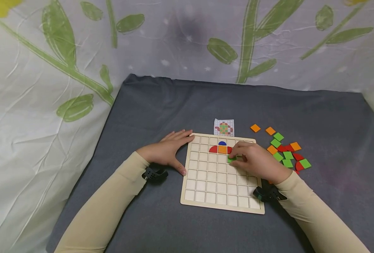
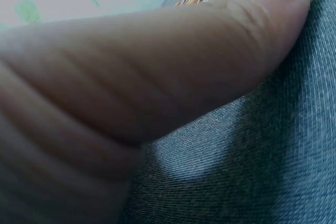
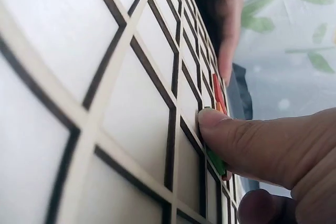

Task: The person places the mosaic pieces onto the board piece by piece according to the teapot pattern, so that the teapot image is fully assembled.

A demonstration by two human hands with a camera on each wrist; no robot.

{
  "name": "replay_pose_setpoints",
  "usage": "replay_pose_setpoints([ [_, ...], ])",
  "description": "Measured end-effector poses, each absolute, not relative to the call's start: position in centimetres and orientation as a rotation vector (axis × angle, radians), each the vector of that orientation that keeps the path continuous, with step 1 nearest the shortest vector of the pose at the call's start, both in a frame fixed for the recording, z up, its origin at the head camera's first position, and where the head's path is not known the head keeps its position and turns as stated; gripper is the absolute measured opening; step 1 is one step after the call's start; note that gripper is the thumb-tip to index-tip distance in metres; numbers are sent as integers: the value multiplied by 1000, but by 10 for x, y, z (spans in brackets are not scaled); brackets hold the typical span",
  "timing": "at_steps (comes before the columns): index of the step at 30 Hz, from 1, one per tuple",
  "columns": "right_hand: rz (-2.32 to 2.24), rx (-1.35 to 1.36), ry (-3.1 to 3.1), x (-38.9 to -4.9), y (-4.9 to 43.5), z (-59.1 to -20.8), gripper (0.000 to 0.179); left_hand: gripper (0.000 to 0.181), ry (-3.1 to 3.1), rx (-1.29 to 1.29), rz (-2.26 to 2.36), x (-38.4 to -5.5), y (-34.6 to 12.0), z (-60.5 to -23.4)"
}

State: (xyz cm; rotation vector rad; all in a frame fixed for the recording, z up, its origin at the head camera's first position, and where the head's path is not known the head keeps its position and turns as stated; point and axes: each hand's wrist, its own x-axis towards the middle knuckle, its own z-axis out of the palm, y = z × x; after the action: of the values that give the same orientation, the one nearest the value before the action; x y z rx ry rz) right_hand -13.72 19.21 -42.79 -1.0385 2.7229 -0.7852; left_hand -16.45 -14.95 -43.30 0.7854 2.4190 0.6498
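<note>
A wooden grid board (image 1: 222, 208) lies on the dark grey cloth. My left hand (image 1: 168, 150) rests at its left side, fingers spread along the upper left corner and thumb at the edge. Over the board's upper right part, my right hand (image 1: 256, 159) pinches a green square tile (image 1: 231, 160) between thumb and fingers, in a cell of the third row. In the right wrist view the thumb (image 3: 226, 129) is on this green tile (image 3: 215, 161). Above it sit a blue half-round tile (image 1: 222, 143), an orange square tile (image 1: 222, 149) and red curved tiles (image 1: 213, 149).
A printed pattern card (image 1: 224, 128) lies against the board's far edge. Loose green, orange and red tiles (image 1: 287, 155) are scattered to the right of the board, some overlapping. Behind the cloth-covered table (image 1: 161, 102) hangs a leaf-patterned curtain (image 1: 174, 45).
</note>
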Motion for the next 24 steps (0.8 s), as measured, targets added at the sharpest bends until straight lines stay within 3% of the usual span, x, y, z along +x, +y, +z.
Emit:
replay_pose_setpoints([
  [11, -801, -1015, 2715, -138, 198, -420, 15, 133, 2429, 784, 654, -163, -149, -432],
  [24, -691, -616, 2841, -159, 262, -398, 19, 132, 2419, 772, 652, -164, -148, -431],
])
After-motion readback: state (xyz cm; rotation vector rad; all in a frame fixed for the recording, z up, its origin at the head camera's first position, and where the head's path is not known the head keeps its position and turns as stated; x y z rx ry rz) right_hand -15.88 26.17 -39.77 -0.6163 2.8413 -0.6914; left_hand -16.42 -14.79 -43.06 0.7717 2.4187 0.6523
